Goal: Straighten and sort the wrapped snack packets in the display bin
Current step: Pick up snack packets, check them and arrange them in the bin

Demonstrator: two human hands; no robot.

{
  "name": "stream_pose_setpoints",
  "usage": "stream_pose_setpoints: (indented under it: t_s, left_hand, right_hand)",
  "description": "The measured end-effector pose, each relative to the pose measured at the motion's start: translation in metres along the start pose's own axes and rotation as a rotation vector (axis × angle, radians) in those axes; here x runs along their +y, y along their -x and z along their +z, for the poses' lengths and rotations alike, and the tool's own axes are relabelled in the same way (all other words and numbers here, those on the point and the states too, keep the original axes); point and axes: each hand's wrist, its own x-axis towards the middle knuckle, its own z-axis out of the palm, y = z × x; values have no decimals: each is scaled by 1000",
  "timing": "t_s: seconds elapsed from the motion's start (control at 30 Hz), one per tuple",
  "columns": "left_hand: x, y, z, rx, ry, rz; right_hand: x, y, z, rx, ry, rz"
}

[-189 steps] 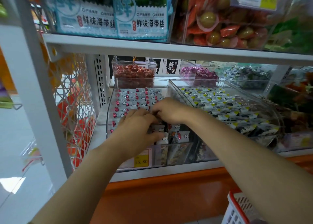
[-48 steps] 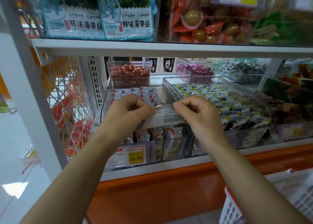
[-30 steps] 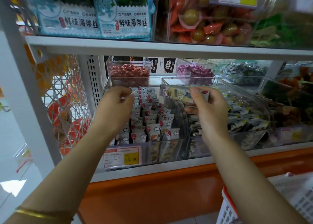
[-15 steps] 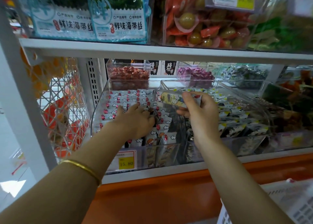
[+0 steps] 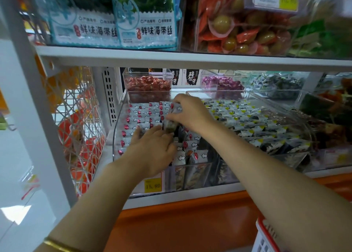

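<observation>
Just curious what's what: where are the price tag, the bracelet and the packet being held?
price tag (image 5: 153, 185): head view, its yellow part.
bracelet (image 5: 57, 244): head view, the gold band.
held packet (image 5: 170, 125): head view, its lower end.

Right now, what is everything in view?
bin: one, clear, centre
red-dot packets: many, white, rowed in the bin
held packet: one, greenish, over the bin
yellow-dot packets: many, white and black, right of the bin
price tag: one, yellow, bin front
red sweets: one tubful, behind the bin
purple sweets: one tubful, rear
seaweed packs: two, teal, top shelf
basket: one, red-white, lower right
bangle: one, gold, left wrist
left hand: flat on the red-dot packets
right hand: fingers pinch the held packet
</observation>
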Motion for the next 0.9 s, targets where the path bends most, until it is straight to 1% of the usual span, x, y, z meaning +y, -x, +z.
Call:
stream_pose_setpoints:
  t_s: [0.07,0.13,0.23,0.3,0.37,0.4,0.47,0.53,0.57,0.63,0.8,0.9]
  left_hand:
    - [-1,1,-4,20,76,18]
    - [-3,2,-11,36,168,31]
    - [-10,2,-19,23,166,36]
    - [-14,3,-21,12,159,14]
    - [-16,2,-21,-10,161,9]
    - [-16,1,-20,-25,148,12]
    - [-15,-1,-17,-48,116,8]
    - [-14,-2,-17,-56,105,-13]
    - [-14,-2,-18,-52,105,-15]
    - [-16,-2,-18,-46,116,-14]
    - [-20,3,-20,-35,130,-9]
    - [-21,5,-24,-4,173,-16]
  right_hand:
    - [-3,-7,7,-150,85,-34]
    - [-4,-12,9,-259,162,-63]
    - [0,-16,12,-403,218,-47]
    - [1,-17,14,-459,236,-44]
    - [1,-19,13,-444,238,-74]
    - [3,-21,11,-408,221,-80]
    - [7,-29,7,-280,178,-60]
    - [12,-36,6,-163,195,-50]
    - [13,-40,8,-130,215,-57]
    - [14,-45,13,-121,254,-75]
    - [13,-53,27,-184,446,-137]
    - [10,-53,26,-208,408,-143]
